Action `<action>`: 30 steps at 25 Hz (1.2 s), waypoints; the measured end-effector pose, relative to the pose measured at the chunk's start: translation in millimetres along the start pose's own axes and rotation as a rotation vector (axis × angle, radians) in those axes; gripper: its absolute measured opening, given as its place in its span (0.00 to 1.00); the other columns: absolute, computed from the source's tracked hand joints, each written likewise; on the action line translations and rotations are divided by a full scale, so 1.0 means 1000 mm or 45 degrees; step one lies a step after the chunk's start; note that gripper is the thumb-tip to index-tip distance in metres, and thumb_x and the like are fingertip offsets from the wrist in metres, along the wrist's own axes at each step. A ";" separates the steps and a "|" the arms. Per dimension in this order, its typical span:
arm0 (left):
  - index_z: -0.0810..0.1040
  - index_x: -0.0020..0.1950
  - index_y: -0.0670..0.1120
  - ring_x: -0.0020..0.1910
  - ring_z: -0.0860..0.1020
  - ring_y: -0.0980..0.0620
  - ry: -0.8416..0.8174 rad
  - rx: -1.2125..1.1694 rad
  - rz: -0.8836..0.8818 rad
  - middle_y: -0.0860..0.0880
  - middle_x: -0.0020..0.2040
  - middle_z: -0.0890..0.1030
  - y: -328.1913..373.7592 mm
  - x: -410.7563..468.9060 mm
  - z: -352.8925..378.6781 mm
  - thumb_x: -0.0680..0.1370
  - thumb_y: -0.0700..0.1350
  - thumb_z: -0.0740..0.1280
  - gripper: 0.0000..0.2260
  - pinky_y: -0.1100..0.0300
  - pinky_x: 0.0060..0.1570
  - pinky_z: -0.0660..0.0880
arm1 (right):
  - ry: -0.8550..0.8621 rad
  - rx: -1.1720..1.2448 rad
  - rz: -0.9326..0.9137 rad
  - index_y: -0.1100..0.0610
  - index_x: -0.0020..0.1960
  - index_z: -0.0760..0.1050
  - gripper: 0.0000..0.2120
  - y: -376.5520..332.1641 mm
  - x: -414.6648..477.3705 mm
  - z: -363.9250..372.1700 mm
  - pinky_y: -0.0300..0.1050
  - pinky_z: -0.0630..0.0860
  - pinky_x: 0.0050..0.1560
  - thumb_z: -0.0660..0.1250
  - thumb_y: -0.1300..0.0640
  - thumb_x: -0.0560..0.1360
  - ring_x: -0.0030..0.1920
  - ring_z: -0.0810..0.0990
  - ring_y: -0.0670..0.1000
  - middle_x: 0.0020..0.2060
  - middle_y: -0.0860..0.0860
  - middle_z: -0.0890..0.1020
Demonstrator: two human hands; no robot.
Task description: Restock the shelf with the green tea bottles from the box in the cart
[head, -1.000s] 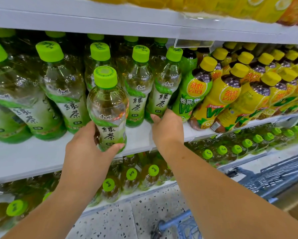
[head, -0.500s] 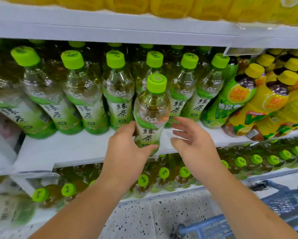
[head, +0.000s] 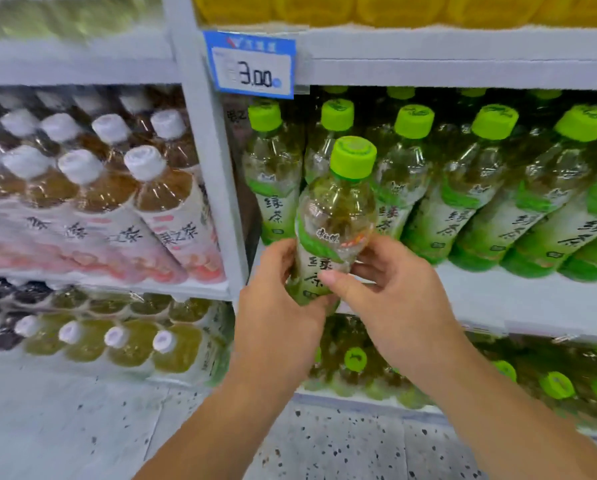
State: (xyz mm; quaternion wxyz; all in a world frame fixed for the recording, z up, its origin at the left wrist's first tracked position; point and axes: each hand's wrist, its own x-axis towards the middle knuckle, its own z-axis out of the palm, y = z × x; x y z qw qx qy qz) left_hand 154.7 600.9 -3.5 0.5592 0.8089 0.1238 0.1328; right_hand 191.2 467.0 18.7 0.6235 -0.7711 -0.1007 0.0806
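A green tea bottle (head: 337,216) with a lime cap stands upright in front of the white shelf (head: 518,299), near its left end. My left hand (head: 276,306) wraps its lower part from the left. My right hand (head: 390,289) grips the same bottle from the right, thumb across the label. Behind it, a row of green tea bottles (head: 463,188) fills the back of the shelf, leaning in the wide-angle view. The cart and box are out of view.
A white upright post (head: 207,161) divides this bay from pink-labelled tea bottles (head: 172,220) on the left. A blue price tag (head: 254,65) hangs above. Yellow bottles (head: 394,8) fill the upper shelf. More green-capped bottles (head: 356,358) sit below; speckled floor (head: 324,445) underneath.
The view has swung left along the shelf, showing the post and the pink-labelled bottles. My right hand has closed onto the bottle that my left hand holds. The cart has left the view.
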 end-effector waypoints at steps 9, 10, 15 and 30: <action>0.76 0.68 0.53 0.55 0.73 0.59 0.247 0.252 -0.006 0.55 0.56 0.74 -0.028 0.027 -0.031 0.70 0.45 0.78 0.27 0.75 0.54 0.68 | -0.004 -0.132 -0.054 0.42 0.54 0.78 0.13 0.004 0.038 0.060 0.47 0.79 0.60 0.73 0.58 0.75 0.53 0.83 0.41 0.48 0.40 0.86; 0.75 0.67 0.53 0.55 0.73 0.59 0.252 0.248 -0.014 0.55 0.56 0.74 -0.029 0.027 -0.031 0.71 0.45 0.78 0.26 0.75 0.54 0.68 | -0.023 -0.165 -0.066 0.42 0.55 0.78 0.14 0.003 0.039 0.061 0.44 0.78 0.60 0.73 0.58 0.75 0.53 0.82 0.39 0.49 0.39 0.85; 0.77 0.62 0.53 0.52 0.73 0.59 0.296 0.231 -0.053 0.57 0.53 0.74 -0.031 0.028 -0.033 0.71 0.46 0.78 0.21 0.70 0.50 0.71 | -0.053 -0.221 -0.027 0.39 0.57 0.74 0.16 0.004 0.040 0.064 0.27 0.72 0.56 0.73 0.56 0.76 0.57 0.78 0.34 0.52 0.35 0.82; 0.78 0.63 0.51 0.56 0.77 0.56 0.155 0.207 -0.115 0.56 0.56 0.80 -0.039 0.022 -0.047 0.71 0.52 0.76 0.21 0.62 0.55 0.75 | -0.019 -0.338 0.173 0.48 0.68 0.74 0.21 0.013 0.029 0.063 0.50 0.76 0.63 0.70 0.48 0.77 0.61 0.79 0.48 0.62 0.43 0.79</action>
